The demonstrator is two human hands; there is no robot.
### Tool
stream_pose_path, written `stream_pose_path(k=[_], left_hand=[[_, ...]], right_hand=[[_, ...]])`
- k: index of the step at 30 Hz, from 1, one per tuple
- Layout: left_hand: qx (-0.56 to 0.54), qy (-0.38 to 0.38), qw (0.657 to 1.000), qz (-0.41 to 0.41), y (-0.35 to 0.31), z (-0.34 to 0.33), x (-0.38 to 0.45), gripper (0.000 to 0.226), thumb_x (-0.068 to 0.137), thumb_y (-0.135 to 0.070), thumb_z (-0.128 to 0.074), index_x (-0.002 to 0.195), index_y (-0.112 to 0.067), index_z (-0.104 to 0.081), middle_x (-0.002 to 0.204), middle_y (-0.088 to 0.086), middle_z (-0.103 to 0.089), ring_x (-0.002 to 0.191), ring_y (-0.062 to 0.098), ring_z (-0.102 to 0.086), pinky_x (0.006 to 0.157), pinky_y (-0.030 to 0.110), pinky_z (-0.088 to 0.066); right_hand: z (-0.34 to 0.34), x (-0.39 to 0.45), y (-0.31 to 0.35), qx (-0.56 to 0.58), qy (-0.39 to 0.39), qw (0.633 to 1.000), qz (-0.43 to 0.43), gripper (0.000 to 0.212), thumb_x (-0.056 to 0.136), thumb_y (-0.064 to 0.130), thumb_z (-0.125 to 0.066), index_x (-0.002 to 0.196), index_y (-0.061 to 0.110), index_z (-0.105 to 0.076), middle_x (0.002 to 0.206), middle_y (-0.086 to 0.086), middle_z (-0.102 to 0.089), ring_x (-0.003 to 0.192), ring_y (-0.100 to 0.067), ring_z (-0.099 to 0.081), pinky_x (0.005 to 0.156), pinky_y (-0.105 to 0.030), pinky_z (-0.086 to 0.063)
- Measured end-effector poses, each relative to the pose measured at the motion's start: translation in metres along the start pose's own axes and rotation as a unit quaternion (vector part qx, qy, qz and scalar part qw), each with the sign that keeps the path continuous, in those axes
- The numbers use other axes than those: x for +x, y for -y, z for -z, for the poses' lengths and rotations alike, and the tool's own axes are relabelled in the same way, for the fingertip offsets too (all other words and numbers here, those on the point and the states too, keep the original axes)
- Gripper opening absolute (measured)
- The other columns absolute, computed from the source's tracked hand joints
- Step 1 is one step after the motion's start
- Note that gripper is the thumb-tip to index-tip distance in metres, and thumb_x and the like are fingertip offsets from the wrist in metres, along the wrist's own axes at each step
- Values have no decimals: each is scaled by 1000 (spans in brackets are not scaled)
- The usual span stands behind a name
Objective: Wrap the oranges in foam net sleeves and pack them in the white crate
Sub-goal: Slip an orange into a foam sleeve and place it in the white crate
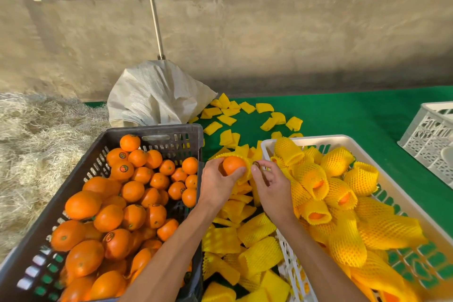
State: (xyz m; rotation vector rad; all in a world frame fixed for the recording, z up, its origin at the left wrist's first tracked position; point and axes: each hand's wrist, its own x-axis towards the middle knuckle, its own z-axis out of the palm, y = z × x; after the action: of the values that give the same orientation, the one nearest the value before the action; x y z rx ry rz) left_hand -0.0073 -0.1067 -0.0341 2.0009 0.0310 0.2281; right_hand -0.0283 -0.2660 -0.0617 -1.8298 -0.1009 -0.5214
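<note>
Yellow foam sleeve (pixel 245 167), mouth facing left, half-covers the left-hand (pixel 215 184) orange (pixel 233 165).

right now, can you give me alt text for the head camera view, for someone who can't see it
A person's left hand holds an orange partly pushed into a yellow foam sleeve, while the right hand pinches the sleeve's edge. A dark crate of bare oranges sits to the left, a white crate of wrapped oranges to the right, with loose sleeves on green matting between them.
</note>
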Motion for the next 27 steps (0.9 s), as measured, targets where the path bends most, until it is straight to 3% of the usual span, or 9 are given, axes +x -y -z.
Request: stream_pose_path(k=[4,8,10,14,18,22,25,27], left_hand=[[-1,30,1000,-2,-4,-2,-4,64,81,-53,-81,132,-22,-59,123,-9,-57,109,12,-56,79,17,-47],[32,48,998,-31,-3,-5,-4,47,76,-51,-87,109,-31,-60,113,-7,-59,101,14,-58,78,25,-51],[42,53,996,-53,-3,-5,-5,43,75,-52,-87,104,-36,-60,107,-11,-59,96,9,-58,75,21,-49],[44,42,996,-62,-5,-3,-6,44,75,-51,-87,107,-36,-61,100,-21,-57,92,5,-60,69,14,-46],[28,26,998,-54,-10,0,-10,55,74,-52,-88,113,-38,-53,106,-19,-54,94,4,-57,69,12,-44],[-39,40,998,-43,-19,5,-13,56,74,-52,-88,116,-35,-56,116,-13,-59,100,5,-62,69,12,-51],[-85,76,993,-37,-21,8,-14,56,74,-49,-88,119,-30,-61,119,-8,-63,103,9,-64,74,10,-52],[-102,107,988,-38,-21,9,-15,57,74,-50,-87,121,-29,-62,120,-5,-64,107,12,-65,80,16,-56]], right_hand=[[2,-1,3,73,1,997,-18,17,100,45,-61,108,32,-68,68,13,-67,53,-5,-58,47,-18,-43],[4,-1,1,132,31,990,-46,14,103,33,-61,107,26,-73,59,7,-57,46,-10,-45,42,-23,-36],[4,-1,1,130,40,989,-55,15,102,30,-63,109,26,-75,60,5,-58,47,-10,-47,43,-23,-37],[0,-3,4,44,22,998,-39,19,98,41,-66,116,45,-71,76,13,-70,65,-9,-65,54,-21,-52],[2,-1,0,33,16,996,-78,51,93,58,-66,141,42,-57,84,2,-69,77,-17,-66,68,-28,-60],[4,2,2,71,29,993,-95,59,82,78,-62,125,39,-68,109,8,-72,100,-18,-68,74,-29,-59],[6,3,3,89,42,989,-113,60,83,75,-65,127,33,-68,120,6,-69,112,-19,-65,87,-37,-60],[10,4,4,112,56,984,-125,54,87,64,-68,131,33,-65,129,5,-66,116,-16,-64,90,-39,-61]])
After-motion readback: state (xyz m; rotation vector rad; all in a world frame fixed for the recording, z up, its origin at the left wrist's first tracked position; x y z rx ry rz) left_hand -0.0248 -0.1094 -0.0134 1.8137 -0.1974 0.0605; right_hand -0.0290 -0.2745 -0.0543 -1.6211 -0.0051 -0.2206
